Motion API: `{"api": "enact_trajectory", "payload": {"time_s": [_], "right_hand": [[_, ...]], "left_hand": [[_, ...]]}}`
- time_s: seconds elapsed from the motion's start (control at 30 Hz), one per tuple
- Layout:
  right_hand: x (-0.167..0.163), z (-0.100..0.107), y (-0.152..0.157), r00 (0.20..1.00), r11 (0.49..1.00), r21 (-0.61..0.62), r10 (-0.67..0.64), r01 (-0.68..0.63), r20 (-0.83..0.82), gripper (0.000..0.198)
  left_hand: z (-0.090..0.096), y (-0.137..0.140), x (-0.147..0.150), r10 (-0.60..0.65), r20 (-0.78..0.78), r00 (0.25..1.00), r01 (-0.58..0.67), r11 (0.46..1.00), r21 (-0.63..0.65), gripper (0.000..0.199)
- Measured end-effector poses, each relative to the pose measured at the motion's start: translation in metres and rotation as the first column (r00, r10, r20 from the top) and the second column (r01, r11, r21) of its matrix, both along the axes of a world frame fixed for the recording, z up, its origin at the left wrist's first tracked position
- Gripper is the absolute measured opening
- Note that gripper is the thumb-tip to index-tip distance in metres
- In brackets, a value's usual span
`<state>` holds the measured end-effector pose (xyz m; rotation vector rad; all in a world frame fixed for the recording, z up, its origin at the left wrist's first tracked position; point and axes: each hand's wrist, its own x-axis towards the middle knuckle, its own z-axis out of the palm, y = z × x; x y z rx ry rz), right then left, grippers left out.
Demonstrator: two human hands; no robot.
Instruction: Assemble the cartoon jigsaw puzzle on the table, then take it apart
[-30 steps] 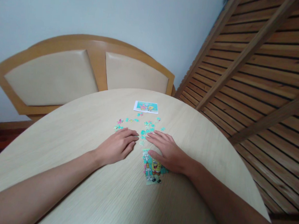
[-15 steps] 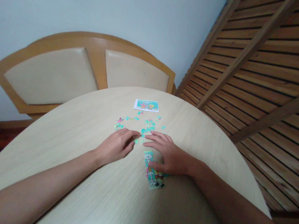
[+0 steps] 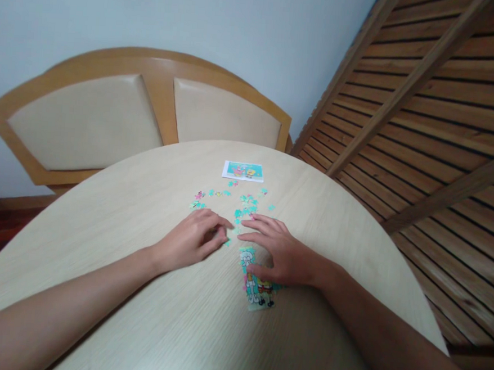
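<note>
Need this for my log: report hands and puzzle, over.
Left hand at a loose piece. Right hand open over joined puzzle, hiding part of it. More pieces lie beyond both hands.

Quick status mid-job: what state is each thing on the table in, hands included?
Left hand: thumb and forefinger curled toward each other, a small piece by the thumb tip; grip unclear.
Right hand: open, fingers spread, partly covering the joined puzzle section.
Joined puzzle section: assembled, picture side up, partly hidden.
Loose puzzle pieces: scattered, some bunched together.
Picture card: lying printed side up.
</note>
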<state>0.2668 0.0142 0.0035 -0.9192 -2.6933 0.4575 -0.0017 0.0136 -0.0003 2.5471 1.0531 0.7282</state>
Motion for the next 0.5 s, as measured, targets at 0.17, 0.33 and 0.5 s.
{"api": "enact_trajectory", "payload": {"time_s": [0.17, 0.33, 0.5], "right_hand": [[0.0021, 0.0001, 0.0000, 1.000, 1.000, 0.017, 0.016, -0.015, -0.023, 0.060], [0.0010, 0.0007, -0.0010, 0.999, 1.000, 0.002, 0.001, -0.001, -0.033, 0.061], [-0.0024, -0.0008, -0.0016, 0.999, 1.000, -0.001, -0.008, 0.008, -0.034, 0.062]], "left_hand": [[0.0023, -0.0022, -0.0069, -0.108, -0.075, 0.991, 0.109, 0.994, 0.007, 0.028], [-0.0038, 0.0021, -0.0079, -0.098, -0.061, 0.993, 0.097, 0.995, -0.027, 0.022], [-0.0015, 0.0011, -0.0029, -0.143, -0.061, 0.988, 0.141, 0.989, -0.034, 0.020]]}}
